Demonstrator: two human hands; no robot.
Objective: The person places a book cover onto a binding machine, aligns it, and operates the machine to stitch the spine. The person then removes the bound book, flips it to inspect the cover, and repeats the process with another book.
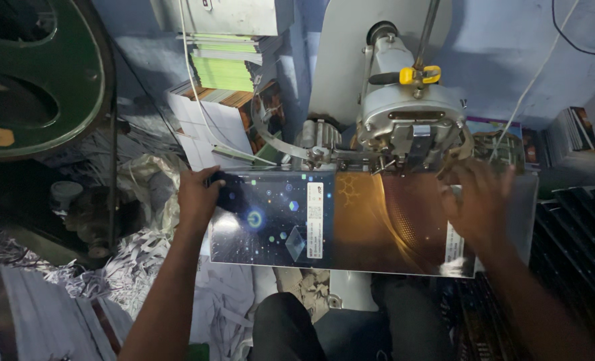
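A glossy printed cover sheet (324, 220), dark blue on the left and orange-brown on the right, lies spread under the head of a grey metal stitching machine (404, 120). My left hand (200, 197) grips the sheet's left edge, fingers curled over it. My right hand (474, 200) rests flat on the sheet's right part, fingers spread, just below the machine head. The sheet's top edge sits under the machine's foot.
Stacks of green and white printed sheets (224, 70) stand behind the machine. Shredded paper trimmings (137, 261) pile at the left. A large green wheel (36, 73) fills the upper left. Dark stacked covers (578, 241) lie at the right. My knees show below.
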